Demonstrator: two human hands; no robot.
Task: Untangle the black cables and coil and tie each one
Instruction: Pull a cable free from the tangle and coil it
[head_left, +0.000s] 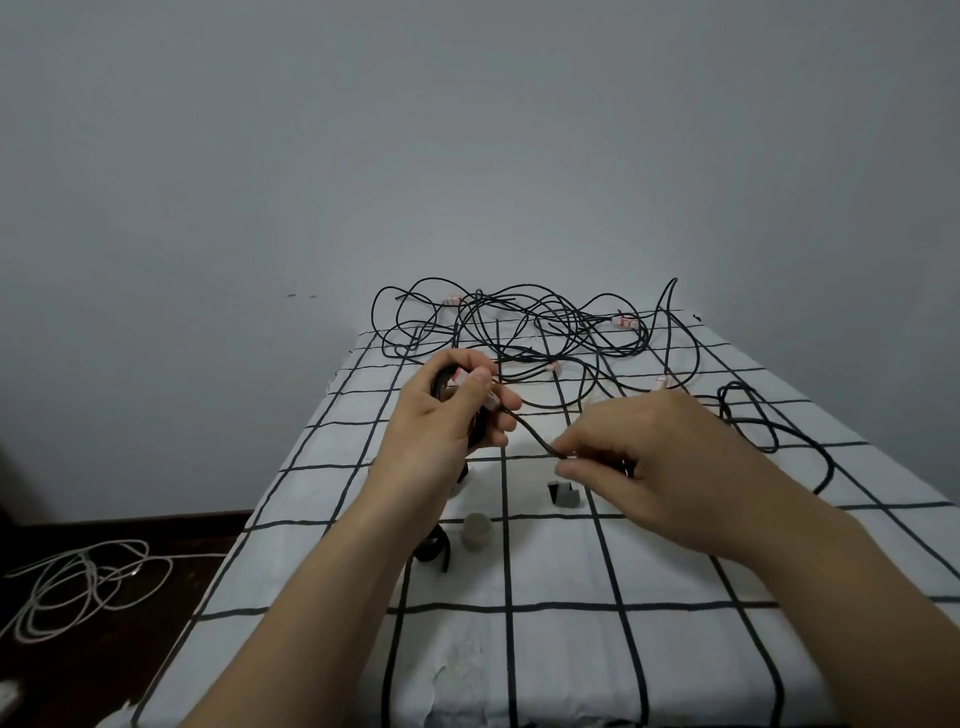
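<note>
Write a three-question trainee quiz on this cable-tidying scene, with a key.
1. True or false: the left hand grips a coiled black cable.
2. Multiple choice: the right hand pinches A) a grey strap, B) a black cable strand, C) nothing.
3. Fill in: the tangled heap of black cables lies at the ___ end of the white black-checked cloth.
Key: 1 true; 2 B; 3 far.
</note>
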